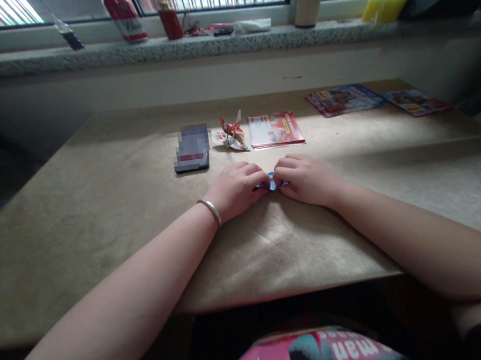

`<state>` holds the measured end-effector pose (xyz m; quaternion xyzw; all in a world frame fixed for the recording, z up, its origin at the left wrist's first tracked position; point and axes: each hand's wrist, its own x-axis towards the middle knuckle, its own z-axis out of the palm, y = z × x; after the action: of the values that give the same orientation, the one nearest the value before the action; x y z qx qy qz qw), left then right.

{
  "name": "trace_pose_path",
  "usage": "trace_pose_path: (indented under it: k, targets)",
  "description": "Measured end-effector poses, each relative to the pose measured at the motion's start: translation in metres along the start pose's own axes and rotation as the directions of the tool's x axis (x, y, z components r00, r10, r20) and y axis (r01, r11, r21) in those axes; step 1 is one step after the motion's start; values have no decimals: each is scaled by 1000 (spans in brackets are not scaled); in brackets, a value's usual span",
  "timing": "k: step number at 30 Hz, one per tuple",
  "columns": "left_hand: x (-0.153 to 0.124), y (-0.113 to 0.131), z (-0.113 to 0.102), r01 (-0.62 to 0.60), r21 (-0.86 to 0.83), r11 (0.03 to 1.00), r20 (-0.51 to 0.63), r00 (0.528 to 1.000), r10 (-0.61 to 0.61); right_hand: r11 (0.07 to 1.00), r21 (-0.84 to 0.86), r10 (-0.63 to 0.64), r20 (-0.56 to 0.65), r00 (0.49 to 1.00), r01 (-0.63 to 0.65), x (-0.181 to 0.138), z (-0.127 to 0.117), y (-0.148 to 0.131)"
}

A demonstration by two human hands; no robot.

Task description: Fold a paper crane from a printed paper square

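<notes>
Between my two hands is a small blue folded paper, mostly covered by my fingers. My left hand, with a silver bangle on the wrist, pinches its left side. On the right side my right hand pinches it too. Both hands rest low over the table, fingertips nearly meeting. Just beyond them stands a folded paper crane in red, orange and white. Right of the crane lies a stack of red and white printed paper sheets. A phone with a blurred screen lies to the left.
Colourful printed booklets lie at the table's back right, with another booklet beside them. On the stone windowsill stand a red can, a red lighter-like object and a yellow item. The table's front edge is near my body.
</notes>
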<state>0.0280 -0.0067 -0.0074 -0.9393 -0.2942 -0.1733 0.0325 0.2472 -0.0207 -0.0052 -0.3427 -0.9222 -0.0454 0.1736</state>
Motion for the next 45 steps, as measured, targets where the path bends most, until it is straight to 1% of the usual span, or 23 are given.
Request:
trace_pose_path:
  k: [2,7,11,15,21,26,30,33,37,42,45]
  targets:
    - [0,1,-1,-26,13,1000,24,999,26,1000,-9,-3,18,1000,3,0,0,1]
    - [-2,5,-4,-37,75,996,47,998,33,999,47,-8,47,999,6,-3,-4,2]
    - [-3,7,-4,-46,123,991,43,998,41,998,45,-34,38,999,32,-3,-5,2]
    - [-2,6,-4,2,117,993,46,999,-7,999,27,-29,32,999,29,-2,-4,2]
    - [-2,14,-6,48,139,989,118,991,-65,999,8,-35,70,997,35,-2,-3,-1]
    - [-2,22,-9,57,163,985,135,988,-79,996,-33,-79,74,994,81,-1,0,-1]
    - [-2,19,-8,65,160,985,125,988,-85,997,-24,-76,56,996,77,0,3,-1]
    - [-2,15,-6,83,132,988,106,990,-97,999,-21,-27,48,998,28,1,4,-3]
    - [0,13,-2,117,87,989,79,989,-124,996,27,87,29,996,-88,3,4,-6]
    - [3,11,2,157,77,985,45,986,-161,956,216,208,-13,978,-201,5,8,-4]
    - [4,9,4,179,46,983,33,983,-180,917,319,259,-20,966,-239,5,11,-1]
